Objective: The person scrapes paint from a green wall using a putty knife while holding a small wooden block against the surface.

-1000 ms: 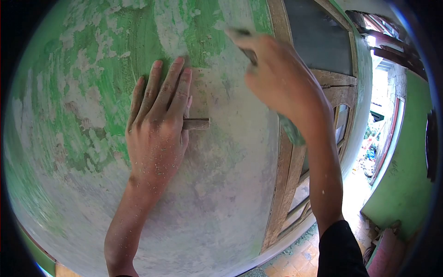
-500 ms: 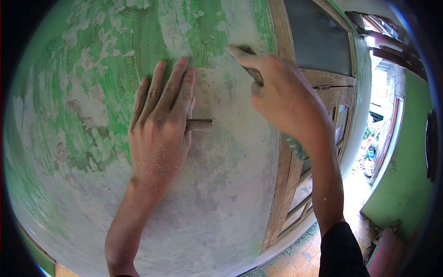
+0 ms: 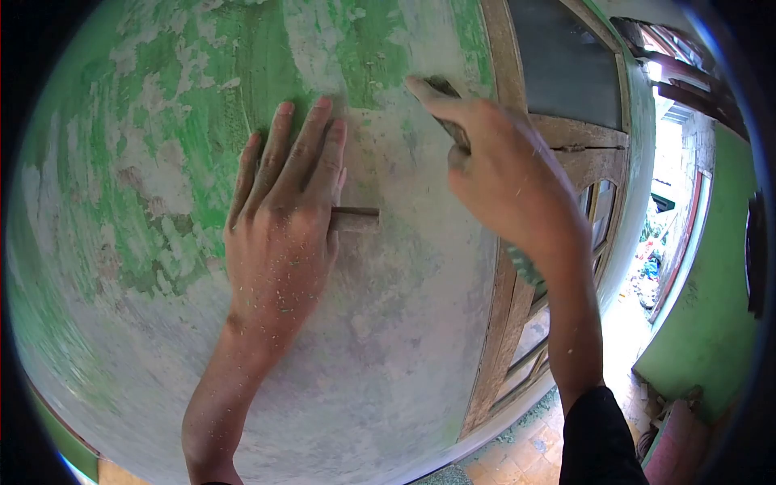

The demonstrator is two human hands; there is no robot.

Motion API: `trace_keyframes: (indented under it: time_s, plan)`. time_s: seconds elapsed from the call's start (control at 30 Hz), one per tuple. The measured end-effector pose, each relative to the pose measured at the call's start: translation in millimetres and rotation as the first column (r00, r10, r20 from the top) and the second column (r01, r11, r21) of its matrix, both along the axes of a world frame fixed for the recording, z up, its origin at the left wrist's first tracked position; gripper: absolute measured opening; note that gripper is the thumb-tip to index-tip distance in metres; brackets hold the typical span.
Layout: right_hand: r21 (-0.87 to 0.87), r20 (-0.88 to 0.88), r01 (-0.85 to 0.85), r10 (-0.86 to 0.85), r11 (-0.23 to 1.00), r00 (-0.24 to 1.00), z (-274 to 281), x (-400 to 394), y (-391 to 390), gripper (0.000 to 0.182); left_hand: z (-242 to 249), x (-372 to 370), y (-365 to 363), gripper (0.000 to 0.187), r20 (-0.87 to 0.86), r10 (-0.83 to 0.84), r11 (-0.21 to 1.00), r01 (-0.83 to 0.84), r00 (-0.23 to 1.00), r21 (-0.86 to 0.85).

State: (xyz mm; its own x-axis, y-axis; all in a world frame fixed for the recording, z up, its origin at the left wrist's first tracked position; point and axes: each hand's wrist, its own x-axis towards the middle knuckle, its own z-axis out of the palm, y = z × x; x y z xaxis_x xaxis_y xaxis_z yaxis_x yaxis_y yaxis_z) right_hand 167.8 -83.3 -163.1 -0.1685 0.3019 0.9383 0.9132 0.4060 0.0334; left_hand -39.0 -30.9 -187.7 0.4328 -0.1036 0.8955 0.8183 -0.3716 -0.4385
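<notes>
My left hand (image 3: pixel 279 222) lies flat on a wall (image 3: pixel 145 162) of peeling green paint over grey plaster, fingers spread and pointing up. A small wooden peg (image 3: pixel 357 217) sticks out of the wall just right of its thumb side. My right hand (image 3: pixel 505 174) is closed around a scraper (image 3: pixel 444 101), whose dark blade end presses on the wall at the edge of the green paint. The scraper's greenish handle end (image 3: pixel 524 267) shows below my wrist. Paint flecks cover both hands.
A wooden door frame (image 3: pixel 505 307) with glass panes stands right of the scraped patch. Beyond it a bright passage (image 3: pixel 659 234) runs between green walls. Tiled floor with paint debris (image 3: pixel 533 428) shows at the bottom right.
My right hand with the scraper has moved down the wall and slightly right, from the upper paint edge. My left hand has stayed flat against the wall.
</notes>
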Motion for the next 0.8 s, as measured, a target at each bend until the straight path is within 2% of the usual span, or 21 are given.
trace_keyframes:
  time_s: [0.03,0.1,0.13,0.2,0.33,0.4,0.43,0.5,0.53,0.6,0.63,0.7,0.73,0.8]
  plan:
    - [-0.003,-0.003,0.004,-0.004,1.000,1.000,2,3,3,0.065,0,0,-1,0.041,-0.003,-0.004,1.000,0.004,1.000,-0.003]
    - [0.166,0.058,0.018,-0.028,0.986,0.998,14,7,9,0.047,0,1,-4,0.040,-0.002,0.000,1.000,0.000,1.000,-0.010]
    - [0.164,0.065,0.014,-0.025,0.986,0.998,15,6,5,0.047,0,1,-3,0.040,0.005,0.003,1.000,-0.003,1.000,-0.012]
    - [-0.158,0.009,0.041,-0.040,0.987,0.999,10,2,-13,0.063,-1,3,-2,0.041,0.013,0.009,1.000,-0.009,1.000,-0.011]
    - [-0.148,-0.035,0.062,-0.068,0.987,0.997,21,7,-1,0.062,0,7,-3,0.043,-0.001,0.017,1.000,-0.017,1.000,-0.008]
    - [0.242,0.089,0.031,-0.054,0.970,0.995,10,12,14,0.063,-1,6,-6,0.043,0.007,0.006,1.000,-0.005,1.000,-0.028]
    - [0.241,0.087,0.032,-0.054,0.970,0.995,10,11,10,0.063,-2,6,-5,0.043,0.006,0.006,1.000,-0.006,1.000,-0.028]
    - [-0.161,-0.045,0.025,-0.033,0.987,0.998,14,6,-9,0.064,-4,8,-3,0.042,0.002,0.008,1.000,-0.008,1.000,-0.026]
    - [-0.156,-0.042,0.027,-0.034,0.987,0.999,26,2,-13,0.064,-4,8,-4,0.042,0.005,0.006,1.000,-0.006,1.000,-0.021]
    - [-0.204,-0.070,0.131,-0.148,0.970,0.986,49,-7,-12,0.064,-4,7,-7,0.041,-0.001,0.016,0.999,-0.016,1.000,-0.040]
    - [-0.206,-0.065,0.125,-0.141,0.971,0.988,43,-1,-5,0.064,-5,6,-7,0.041,0.004,0.024,0.999,-0.023,1.000,-0.043]
    - [0.051,0.059,0.013,-0.016,0.999,0.998,25,8,5,0.065,-8,5,-8,0.041,0.011,0.026,0.998,-0.025,1.000,-0.052]
    - [0.053,0.059,0.012,-0.015,0.999,0.998,26,7,3,0.065,-7,3,-10,0.041,0.012,0.026,0.998,-0.025,1.000,-0.050]
    - [-0.216,-0.043,0.076,-0.088,0.973,0.995,30,4,-5,0.065,-6,3,-13,0.042,-0.002,0.022,0.998,-0.023,1.000,-0.059]
